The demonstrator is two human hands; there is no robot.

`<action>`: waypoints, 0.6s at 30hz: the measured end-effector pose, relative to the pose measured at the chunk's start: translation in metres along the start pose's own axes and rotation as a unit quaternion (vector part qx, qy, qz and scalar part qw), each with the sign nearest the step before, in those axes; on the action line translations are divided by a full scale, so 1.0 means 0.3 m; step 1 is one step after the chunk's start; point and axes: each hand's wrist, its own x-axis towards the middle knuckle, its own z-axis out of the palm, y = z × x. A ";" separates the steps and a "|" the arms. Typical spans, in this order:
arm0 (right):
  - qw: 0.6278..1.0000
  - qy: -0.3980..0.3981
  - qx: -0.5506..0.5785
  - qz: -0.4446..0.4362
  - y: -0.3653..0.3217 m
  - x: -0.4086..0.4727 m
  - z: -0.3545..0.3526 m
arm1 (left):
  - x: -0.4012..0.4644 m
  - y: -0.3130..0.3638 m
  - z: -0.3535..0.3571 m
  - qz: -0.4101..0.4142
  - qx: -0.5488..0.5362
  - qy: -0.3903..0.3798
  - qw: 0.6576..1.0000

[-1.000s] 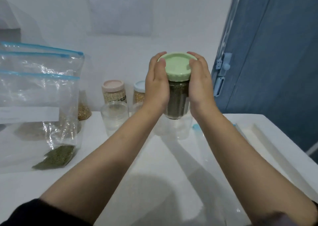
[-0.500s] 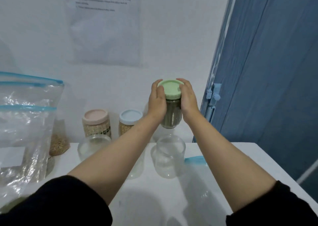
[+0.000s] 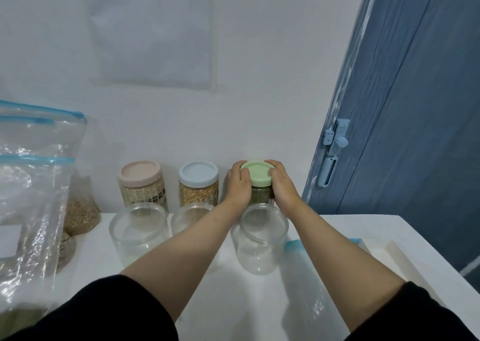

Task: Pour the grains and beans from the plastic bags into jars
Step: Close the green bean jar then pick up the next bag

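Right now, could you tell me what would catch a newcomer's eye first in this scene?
Both hands, left hand and right hand, grip the green-lidded jar at the back of the white table, beside a blue-lidded jar and a pink-lidded jar. Three empty clear jars stand in front; zip bags rise at left.

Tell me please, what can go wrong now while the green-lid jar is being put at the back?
1. Both forearms pass close over the empty jars; drawing back could knock one over.
2. The green-lid jar, held by the left hand and right hand, sits close beside the blue-lid jar and may bump it.
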 end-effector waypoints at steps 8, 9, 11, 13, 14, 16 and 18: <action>0.998 -0.034 -0.031 0.042 0.002 -0.006 -0.035 | -0.010 0.028 -0.002 -0.021 0.069 -0.006 0.997; 0.997 -0.034 -0.046 0.048 -0.003 -0.018 -0.039 | -0.019 0.042 -0.001 -0.028 0.084 -0.008 0.996; 0.995 -0.028 -0.069 0.067 -0.005 -0.050 -0.045 | -0.060 0.067 0.001 -0.037 0.098 -0.009 0.994; 0.995 0.012 -0.064 0.074 0.008 -0.089 -0.054 | -0.130 0.078 0.005 -0.038 0.082 -0.008 0.996; 0.995 0.043 -0.058 0.074 0.018 -0.117 -0.056 | -0.172 0.078 0.006 -0.027 0.074 -0.001 0.997; 0.992 0.094 -0.031 0.075 0.052 -0.185 -0.050 | -0.264 0.069 0.004 0.015 0.070 0.019 0.997; 0.990 0.107 -0.005 0.087 0.095 -0.260 -0.028 | -0.335 0.051 -0.001 0.051 0.077 0.034 0.995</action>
